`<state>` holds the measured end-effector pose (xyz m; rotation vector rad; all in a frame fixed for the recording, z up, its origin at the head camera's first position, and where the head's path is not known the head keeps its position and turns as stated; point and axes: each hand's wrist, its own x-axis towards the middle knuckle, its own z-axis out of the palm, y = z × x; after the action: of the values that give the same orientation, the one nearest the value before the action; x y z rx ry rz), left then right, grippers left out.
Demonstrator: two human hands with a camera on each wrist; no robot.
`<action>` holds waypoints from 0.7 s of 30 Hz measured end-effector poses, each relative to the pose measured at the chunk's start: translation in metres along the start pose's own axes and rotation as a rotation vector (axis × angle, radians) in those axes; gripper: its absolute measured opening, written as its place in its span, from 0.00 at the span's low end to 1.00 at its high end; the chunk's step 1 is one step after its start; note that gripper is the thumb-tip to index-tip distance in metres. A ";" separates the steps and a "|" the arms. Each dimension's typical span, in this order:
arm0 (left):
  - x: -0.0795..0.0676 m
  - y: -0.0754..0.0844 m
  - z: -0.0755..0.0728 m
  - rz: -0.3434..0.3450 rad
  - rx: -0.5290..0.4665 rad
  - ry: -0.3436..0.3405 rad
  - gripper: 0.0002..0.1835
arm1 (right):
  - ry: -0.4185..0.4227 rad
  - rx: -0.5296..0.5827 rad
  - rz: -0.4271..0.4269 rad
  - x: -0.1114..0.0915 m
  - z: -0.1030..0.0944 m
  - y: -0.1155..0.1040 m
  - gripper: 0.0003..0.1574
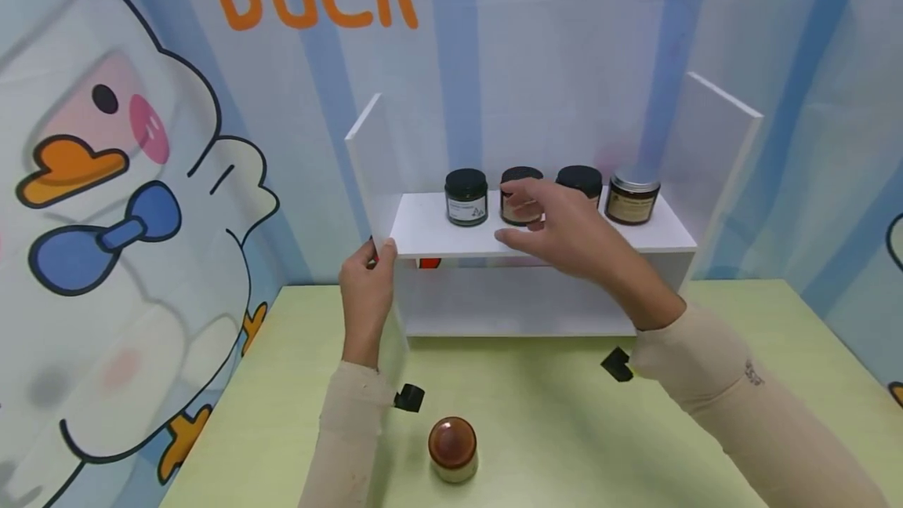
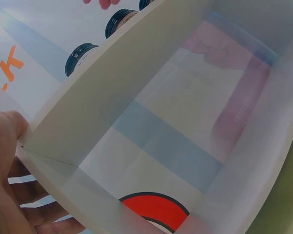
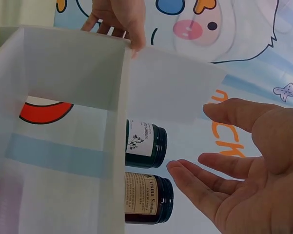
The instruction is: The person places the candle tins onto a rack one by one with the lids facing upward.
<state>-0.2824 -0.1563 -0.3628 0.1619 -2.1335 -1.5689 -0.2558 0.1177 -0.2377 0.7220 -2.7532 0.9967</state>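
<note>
A white two-level shelf (image 1: 440,240) stands on the table, its side panels rising above the upper board. My left hand (image 1: 365,284) grips its left side panel, thumb in front and fingers behind. Along the upper board stand a black-lidded jar with a white label (image 1: 466,198), two more black-lidded jars, and a silver-lidded jar (image 1: 632,198). My right hand (image 1: 574,235) hovers in front of the middle jars, thumb and fingers spread, holding nothing. It partly hides both. In the right wrist view, its fingertips are apart from the tan-labelled jar (image 3: 144,197).
A small jar with a brown top (image 1: 453,449) stands on the green table (image 1: 536,414) in front of the shelf, near the left sleeve. Behind the shelf hangs a striped backdrop (image 1: 550,45) with a cartoon duck. The shelf's lower level is open at the back.
</note>
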 end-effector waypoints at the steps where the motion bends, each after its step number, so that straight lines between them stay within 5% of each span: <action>1: 0.000 0.000 0.000 -0.001 0.001 -0.001 0.26 | -0.008 0.011 0.006 -0.003 0.001 0.001 0.40; 21: -0.002 0.003 -0.001 0.003 0.008 0.000 0.26 | -0.027 0.098 0.040 -0.054 0.037 0.032 0.38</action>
<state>-0.2796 -0.1552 -0.3603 0.1617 -2.1396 -1.5590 -0.2219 0.1366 -0.2995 0.7020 -2.7682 1.1447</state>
